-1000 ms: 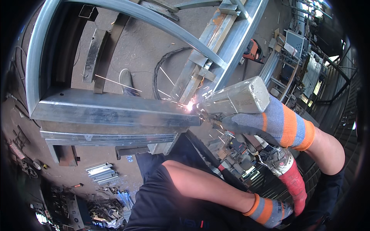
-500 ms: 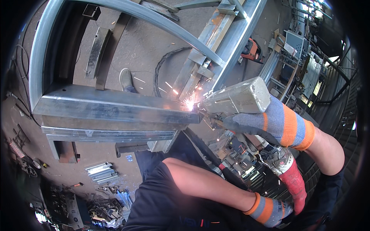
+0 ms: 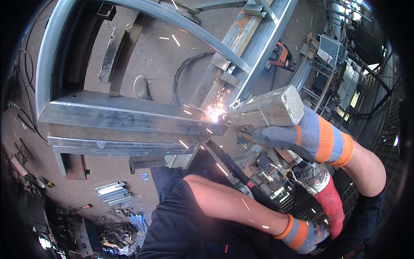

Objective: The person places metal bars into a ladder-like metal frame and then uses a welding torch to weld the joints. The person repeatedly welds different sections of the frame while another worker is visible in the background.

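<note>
a: surroundings?
b: steel frame [image 3: 45, 69] upper left, its beam [image 3: 125, 121] crossing toward the middle. grey shoe [image 3: 141, 87] past the beam, silver strips [image 3: 114, 193] and scrap pile [image 3: 118, 233] lower left, orange-and-black machine [image 3: 282, 56] upper right.
a: anything blocking?
b: boxy grey tool [image 3: 267, 110] — covers part of the right hand [image 3: 289, 138]. its tip sits at bright sparks [image 3: 215, 113] near the beam's right end.
a: hands?
b: right one wraps the tool from below, elbow bent. left hand [image 3: 304, 235] reaches across low, at the red sleeve's [image 3: 330, 207] lower end — fingers hidden, can't tell its grip.
</note>
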A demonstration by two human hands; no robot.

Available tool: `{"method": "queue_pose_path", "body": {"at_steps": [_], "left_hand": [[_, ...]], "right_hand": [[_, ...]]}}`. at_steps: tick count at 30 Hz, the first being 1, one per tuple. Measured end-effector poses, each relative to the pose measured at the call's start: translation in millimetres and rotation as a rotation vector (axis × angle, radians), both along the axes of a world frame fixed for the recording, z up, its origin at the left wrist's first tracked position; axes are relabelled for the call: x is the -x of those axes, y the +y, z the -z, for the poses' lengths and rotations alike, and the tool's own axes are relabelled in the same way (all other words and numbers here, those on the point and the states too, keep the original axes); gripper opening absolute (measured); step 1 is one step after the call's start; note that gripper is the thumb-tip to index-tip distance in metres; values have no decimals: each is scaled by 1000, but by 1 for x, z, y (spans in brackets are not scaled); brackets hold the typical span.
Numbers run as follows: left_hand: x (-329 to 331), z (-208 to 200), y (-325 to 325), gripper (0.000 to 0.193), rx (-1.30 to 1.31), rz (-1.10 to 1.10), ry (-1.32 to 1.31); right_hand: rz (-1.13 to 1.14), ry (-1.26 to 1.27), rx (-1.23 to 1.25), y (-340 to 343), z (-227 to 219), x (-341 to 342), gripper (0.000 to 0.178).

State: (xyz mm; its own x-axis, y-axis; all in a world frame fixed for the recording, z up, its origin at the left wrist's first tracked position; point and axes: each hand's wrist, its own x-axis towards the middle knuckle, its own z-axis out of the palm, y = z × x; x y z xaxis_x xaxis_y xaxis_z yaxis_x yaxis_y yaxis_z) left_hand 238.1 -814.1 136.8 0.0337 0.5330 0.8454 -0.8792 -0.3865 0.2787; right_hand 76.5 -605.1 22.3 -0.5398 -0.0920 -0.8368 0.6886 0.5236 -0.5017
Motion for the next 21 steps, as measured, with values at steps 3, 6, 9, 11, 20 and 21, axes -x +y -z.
{"method": "queue_pose_path", "body": {"at_steps": [3,6,9,11,20,21], "left_hand": [[0,1,1,28,-10,-19,-5],[0,2,1,28,-18,-33,-7],[0,4,3,28,-25,-49,-6],[0,5,3,28,-27,-60,-6],[-1,6,3,27,-45,-89,-7],[-1,6,3,27,-49,-92,-5]], "right_hand": [[74,-69,11,0,-3,2,37],[-150,114,-32,5,2,4,40],[-173,141,-35,6,1,3,40],[-71,57,-14,4,-4,2,37],[-126,153,-20,4,-5,-3,38],[-96,131,-7,4,-6,-3,38]]}}
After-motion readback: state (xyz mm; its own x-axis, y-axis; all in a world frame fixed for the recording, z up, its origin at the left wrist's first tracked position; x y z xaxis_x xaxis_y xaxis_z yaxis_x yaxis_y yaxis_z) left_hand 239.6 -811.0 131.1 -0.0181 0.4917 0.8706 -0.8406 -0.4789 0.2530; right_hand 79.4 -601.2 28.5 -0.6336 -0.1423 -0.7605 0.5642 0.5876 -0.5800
